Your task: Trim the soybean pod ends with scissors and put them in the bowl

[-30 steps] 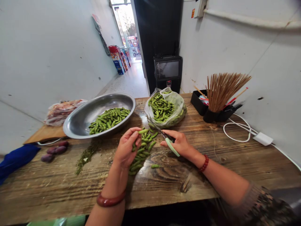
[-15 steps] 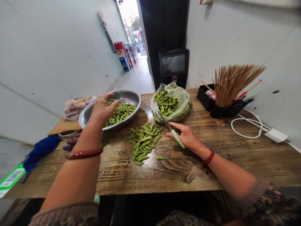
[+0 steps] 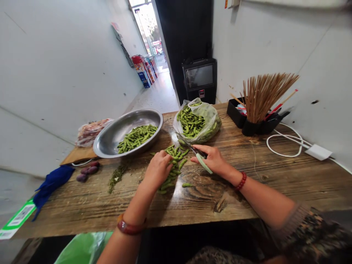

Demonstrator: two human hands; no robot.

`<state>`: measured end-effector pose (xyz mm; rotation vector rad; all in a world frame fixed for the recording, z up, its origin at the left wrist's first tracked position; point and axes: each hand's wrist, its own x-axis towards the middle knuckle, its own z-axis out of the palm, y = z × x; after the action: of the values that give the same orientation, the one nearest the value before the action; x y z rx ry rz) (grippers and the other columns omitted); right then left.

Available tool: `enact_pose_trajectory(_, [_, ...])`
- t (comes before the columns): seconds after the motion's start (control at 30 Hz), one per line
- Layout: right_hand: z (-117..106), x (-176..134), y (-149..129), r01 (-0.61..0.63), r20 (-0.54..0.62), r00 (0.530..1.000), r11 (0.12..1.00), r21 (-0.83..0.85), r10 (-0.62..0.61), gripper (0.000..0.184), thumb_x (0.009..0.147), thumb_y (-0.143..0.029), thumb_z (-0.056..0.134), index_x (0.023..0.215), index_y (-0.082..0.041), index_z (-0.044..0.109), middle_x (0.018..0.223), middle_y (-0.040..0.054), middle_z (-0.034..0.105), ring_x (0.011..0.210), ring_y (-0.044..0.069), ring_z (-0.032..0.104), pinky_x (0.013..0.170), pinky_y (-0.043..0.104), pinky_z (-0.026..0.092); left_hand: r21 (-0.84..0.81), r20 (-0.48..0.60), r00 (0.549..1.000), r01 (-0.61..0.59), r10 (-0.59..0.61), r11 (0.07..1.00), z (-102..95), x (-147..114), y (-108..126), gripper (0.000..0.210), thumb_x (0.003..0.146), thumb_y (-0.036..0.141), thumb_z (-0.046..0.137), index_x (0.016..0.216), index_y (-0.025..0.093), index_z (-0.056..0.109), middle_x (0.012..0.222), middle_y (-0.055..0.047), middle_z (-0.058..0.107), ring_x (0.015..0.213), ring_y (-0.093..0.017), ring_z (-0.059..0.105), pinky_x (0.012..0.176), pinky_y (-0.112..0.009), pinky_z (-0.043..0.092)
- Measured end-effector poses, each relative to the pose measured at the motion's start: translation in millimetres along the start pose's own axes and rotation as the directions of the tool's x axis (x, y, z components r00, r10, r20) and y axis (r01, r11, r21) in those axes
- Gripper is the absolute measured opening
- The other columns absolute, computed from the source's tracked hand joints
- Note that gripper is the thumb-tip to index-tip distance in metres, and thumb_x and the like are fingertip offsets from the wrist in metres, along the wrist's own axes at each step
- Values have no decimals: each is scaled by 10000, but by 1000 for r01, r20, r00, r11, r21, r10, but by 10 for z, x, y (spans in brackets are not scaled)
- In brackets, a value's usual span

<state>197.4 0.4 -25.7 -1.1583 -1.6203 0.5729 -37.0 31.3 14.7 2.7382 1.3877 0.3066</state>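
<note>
My left hand (image 3: 158, 168) is over the loose pile of edamame pods (image 3: 176, 152) on the table, its fingers curled down and pressed together. Whatever is between the fingertips is hidden. My right hand (image 3: 213, 160) is closed around scissors (image 3: 203, 163) with pale green handles, their blades pointing toward the pods. Just beyond the pile stands a clear plastic bag (image 3: 213, 126) full of pods. A steel basin (image 3: 108, 143) at the left holds more pods. One single pod (image 3: 187, 185) lies apart, nearer to me.
Stem trimmings (image 3: 117, 176), purple bulbs (image 3: 89, 169) and a blue cloth (image 3: 53, 183) lie at the left. A bagged package (image 3: 92, 132) sits behind them. Skewers (image 3: 264, 97) in a black holder and a white cable with an adapter (image 3: 319, 151) are right. A green-lined bin (image 3: 82, 249) is below.
My left hand has moved from over the basin, right and toward me, down to the loose pods, its fingers closing. My right hand still holds the scissors in nearly the same place.
</note>
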Motion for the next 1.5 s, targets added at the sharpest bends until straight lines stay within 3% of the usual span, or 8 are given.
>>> enact_pose_trajectory(0.17, [2, 2, -2, 5, 23, 1000, 1000, -10, -4, 463, 722, -364, 748, 1135, -169, 673, 1021, 88, 723, 893, 227, 685, 815, 332, 538, -39, 34, 999, 35, -34, 999, 24, 61, -18, 98, 774, 136, 569, 786, 174, 659, 872, -96, 585, 851, -235, 552, 790, -363, 429])
enact_pose_trajectory(0.3, [-1, 13, 4, 4, 12, 1000, 1000, 1, -4, 459, 714, -353, 756, 1127, -169, 676, 1019, 92, 724, 910, 232, 684, 829, 342, 540, -365, -63, 994, 59, -88, 929, 58, 142, 7, 49, 755, 172, 615, 754, 185, 662, 793, -45, 595, 760, -184, 552, 721, -304, 428])
enact_pose_trajectory(0.47, [7, 25, 16, -2, -16, 1000, 1000, 6, 2, 461, 711, -369, 754, 1122, -175, 677, 1036, 88, 721, 914, 231, 684, 816, 338, 547, -917, 26, 947, 150, -321, 369, 7, 250, 167, 185, 684, 271, 737, 760, 158, 612, 677, 5, 598, 607, -114, 527, 585, -219, 412])
enact_pose_trajectory(0.53, [6, 25, 8, -6, -15, 1000, 1000, 4, 6, 458, 713, -366, 753, 1121, -170, 676, 1032, 89, 719, 902, 226, 682, 805, 331, 545, -978, 86, 932, 147, -353, 151, -17, 266, 227, 234, 649, 263, 775, 760, 157, 597, 687, 7, 612, 613, -101, 535, 575, -196, 408])
enact_pose_trajectory(0.63, [-7, 19, -25, -16, 18, 1000, 1000, -26, 17, 462, 715, -348, 758, 1127, -159, 668, 996, 87, 713, 863, 210, 668, 776, 314, 534, -990, 130, 920, 144, -370, 10, -17, 241, 265, 279, 633, 240, 793, 859, 160, 650, 732, -6, 639, 632, -90, 546, 532, -163, 376])
enact_pose_trajectory(0.9, [-19, -19, -89, 58, 218, 975, 990, -126, -29, 574, 709, -350, 770, 1226, -188, 582, 839, 22, 600, 710, 146, 558, 652, 262, 487, -981, 158, 925, 187, -345, 51, 23, 136, 265, 239, 687, 254, 759, 897, 157, 696, 800, -55, 695, 622, -111, 563, 474, -174, 353])
enact_pose_trajectory(1.07, [-34, -44, -110, 116, 260, 963, 979, -169, -69, 609, 738, -375, 753, 1277, -195, 534, 884, 33, 593, 752, 156, 554, 688, 280, 479, -979, 150, 933, 186, -326, 81, 50, 126, 259, 248, 747, 315, 710, 940, 163, 679, 698, -13, 669, 425, -45, 404, 389, -162, 283])
enact_pose_trajectory(1.5, [-79, -64, -148, 202, 315, 942, 947, -250, -118, 590, 803, -407, 688, 1319, -199, 492, 916, 51, 577, 760, 160, 543, 698, 284, 473, -972, 109, 952, 162, -287, 168, 57, 118, 277, 175, 748, 296, 697, 846, 151, 697, 478, 34, 542, 399, -67, 439, 377, -165, 293])
